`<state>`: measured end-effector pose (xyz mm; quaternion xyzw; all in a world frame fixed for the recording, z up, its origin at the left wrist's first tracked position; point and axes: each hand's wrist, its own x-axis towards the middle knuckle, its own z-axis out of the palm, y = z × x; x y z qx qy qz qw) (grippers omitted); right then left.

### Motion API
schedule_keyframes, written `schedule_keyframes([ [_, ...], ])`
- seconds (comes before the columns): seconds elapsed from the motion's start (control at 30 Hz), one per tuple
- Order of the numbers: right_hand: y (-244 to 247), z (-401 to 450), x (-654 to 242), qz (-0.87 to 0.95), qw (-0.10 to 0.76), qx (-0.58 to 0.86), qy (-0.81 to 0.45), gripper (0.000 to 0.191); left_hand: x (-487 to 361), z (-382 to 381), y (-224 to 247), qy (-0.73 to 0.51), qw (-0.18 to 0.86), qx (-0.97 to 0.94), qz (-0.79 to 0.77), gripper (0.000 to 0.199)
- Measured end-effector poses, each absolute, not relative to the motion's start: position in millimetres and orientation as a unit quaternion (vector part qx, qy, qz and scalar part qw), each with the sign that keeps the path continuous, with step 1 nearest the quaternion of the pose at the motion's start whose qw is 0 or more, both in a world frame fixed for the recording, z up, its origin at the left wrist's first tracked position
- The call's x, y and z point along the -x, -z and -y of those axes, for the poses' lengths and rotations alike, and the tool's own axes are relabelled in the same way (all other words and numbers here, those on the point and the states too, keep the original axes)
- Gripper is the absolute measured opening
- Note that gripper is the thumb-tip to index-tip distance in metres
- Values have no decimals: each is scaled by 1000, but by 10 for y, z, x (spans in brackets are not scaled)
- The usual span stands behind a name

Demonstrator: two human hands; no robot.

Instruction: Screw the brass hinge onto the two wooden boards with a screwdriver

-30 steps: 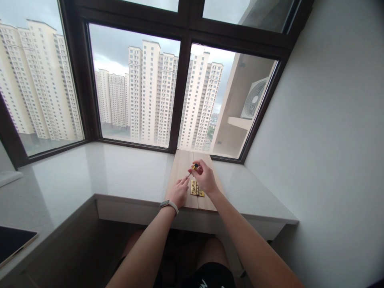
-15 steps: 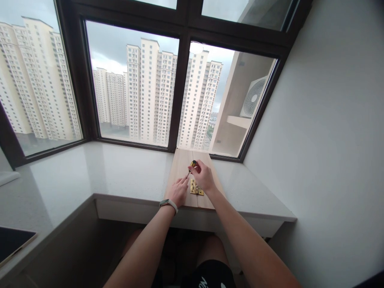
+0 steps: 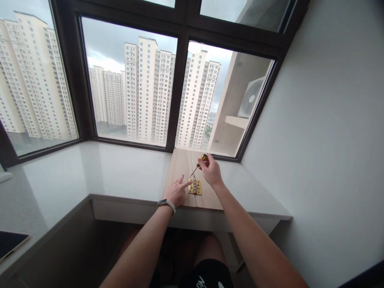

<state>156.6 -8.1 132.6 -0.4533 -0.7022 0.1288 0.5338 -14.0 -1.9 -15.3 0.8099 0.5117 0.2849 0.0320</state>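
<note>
A brass hinge (image 3: 198,187) lies across the seam between two pale wooden boards (image 3: 180,162) on the sill. My left hand (image 3: 177,192) rests on the left board with its fingers apart, the index fingertip touching the hinge's upper left edge. My right hand (image 3: 211,170), above the right board, is closed around the handle of a yellow and black screwdriver (image 3: 203,157). The screwdriver slants down to the left, its tip close to the hinge's upper left corner. Whether the tip touches anything is too small to tell.
The white sill (image 3: 132,168) runs along dark-framed windows (image 3: 178,92), with its front edge just below the boards. A white wall (image 3: 324,120) stands at the right. A dark flat object (image 3: 12,242) lies at the far left.
My right hand has moved right and up with the screwdriver, which now slants more. My left hand's fingers have spread, and the index finger has come onto the hinge.
</note>
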Motion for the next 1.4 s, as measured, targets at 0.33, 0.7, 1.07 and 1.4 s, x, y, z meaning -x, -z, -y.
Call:
schedule_keyframes([
  [0.33, -1309, 133, -1940, 696, 512, 494, -100, 42, 122, 27, 139, -292, 28, -809, -510, 46],
  [0.7, -1111, 100, -1992, 700, 499, 495, -128, 43, 111, 5, 147, -292, 24, -803, -519, 39],
  [1.07, -1031, 78, -1999, 712, 486, 491, -125, 39, 111, 13, 133, -293, 16, -802, -520, 36],
  [1.4, -1021, 43, -2002, 713, 474, 504, -117, 38, 124, 14, 129, -288, 15, -802, -523, 34],
])
